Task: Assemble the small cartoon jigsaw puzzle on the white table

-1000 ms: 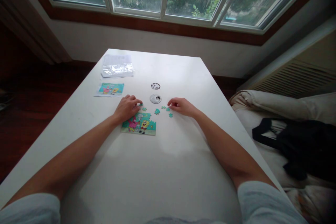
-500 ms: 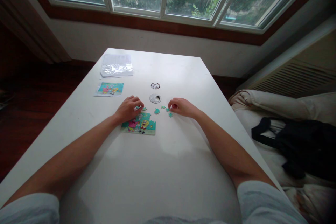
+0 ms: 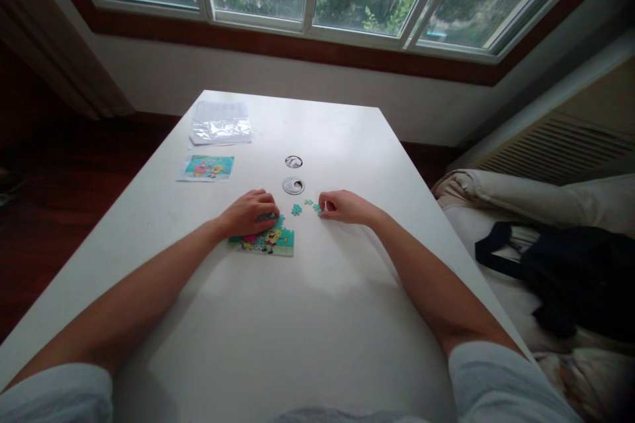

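Note:
A partly assembled cartoon jigsaw puzzle (image 3: pixel 278 246) lies flat on the table, its upper right edge stepped. My left hand (image 3: pixel 251 211) rests over the puzzle's upper part with curled fingers, closed on a puzzle piece at its top edge; the fingers mostly hide that piece. To the right, my right hand (image 3: pixel 342 206) is closed, thumb and forefinger pinched at a small teal puzzle piece (image 3: pixel 317 208) on the tabletop. Between the hands lie a loose teal piece (image 3: pixel 296 209) and a smaller piece (image 3: pixel 308 201).
The white table (image 3: pixel 278 330) stands below a window. A printed reference picture (image 3: pixel 210 168) lies at the left, with a clear plastic bag and papers (image 3: pixel 221 124) behind it. Two round cable holes (image 3: pixel 293 186) are set in the tabletop. Dark clothing (image 3: pixel 560 271) lies on a couch at right.
My left hand has come down and slightly right, over the puzzle's upper edge. My right hand has shifted slightly nearer, its fingers now covering the lowest loose piece.

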A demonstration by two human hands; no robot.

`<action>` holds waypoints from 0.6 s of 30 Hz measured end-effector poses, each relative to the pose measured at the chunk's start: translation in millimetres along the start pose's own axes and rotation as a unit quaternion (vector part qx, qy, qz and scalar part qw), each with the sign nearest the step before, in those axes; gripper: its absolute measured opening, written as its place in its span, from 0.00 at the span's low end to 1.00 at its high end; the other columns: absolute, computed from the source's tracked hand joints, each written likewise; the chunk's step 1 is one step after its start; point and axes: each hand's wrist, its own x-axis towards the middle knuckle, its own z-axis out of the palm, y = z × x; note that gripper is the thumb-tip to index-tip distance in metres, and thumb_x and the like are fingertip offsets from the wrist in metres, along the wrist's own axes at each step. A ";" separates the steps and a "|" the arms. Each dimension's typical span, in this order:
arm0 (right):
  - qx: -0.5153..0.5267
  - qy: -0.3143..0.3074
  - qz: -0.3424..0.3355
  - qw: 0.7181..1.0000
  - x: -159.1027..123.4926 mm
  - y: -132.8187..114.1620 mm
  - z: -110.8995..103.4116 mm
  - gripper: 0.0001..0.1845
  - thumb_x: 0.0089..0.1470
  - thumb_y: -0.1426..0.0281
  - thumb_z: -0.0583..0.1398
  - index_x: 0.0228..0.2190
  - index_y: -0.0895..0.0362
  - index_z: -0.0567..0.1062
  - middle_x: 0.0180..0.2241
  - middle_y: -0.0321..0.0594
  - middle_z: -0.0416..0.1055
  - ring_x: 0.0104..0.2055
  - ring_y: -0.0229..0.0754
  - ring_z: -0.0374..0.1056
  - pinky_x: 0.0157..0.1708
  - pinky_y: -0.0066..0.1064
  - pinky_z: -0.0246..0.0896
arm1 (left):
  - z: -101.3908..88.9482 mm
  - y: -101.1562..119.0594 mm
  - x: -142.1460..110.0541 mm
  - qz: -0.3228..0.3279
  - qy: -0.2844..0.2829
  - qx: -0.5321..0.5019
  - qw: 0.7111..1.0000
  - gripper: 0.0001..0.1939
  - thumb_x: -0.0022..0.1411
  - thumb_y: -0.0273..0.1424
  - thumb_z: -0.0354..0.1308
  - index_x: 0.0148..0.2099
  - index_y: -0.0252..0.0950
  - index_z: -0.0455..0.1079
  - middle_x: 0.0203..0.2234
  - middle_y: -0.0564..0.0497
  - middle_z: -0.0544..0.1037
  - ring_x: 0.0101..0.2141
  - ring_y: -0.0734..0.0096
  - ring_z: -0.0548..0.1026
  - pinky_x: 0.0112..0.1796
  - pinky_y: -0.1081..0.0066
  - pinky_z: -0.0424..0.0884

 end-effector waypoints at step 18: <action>-0.002 0.189 -0.045 0.981 16.0 -4.6 38.2 0.13 0.62 0.76 0.60 0.44 0.52 0.80 0.39 0.41 0.71 0.43 0.41 0.65 0.43 0.30 0.58 | 6.0 -28.4 -6.6 -0.196 0.166 0.096 0.962 0.11 0.69 0.32 0.55 0.41 0.39 0.79 0.37 0.47 0.81 0.40 0.60 0.72 0.46 0.59 0.66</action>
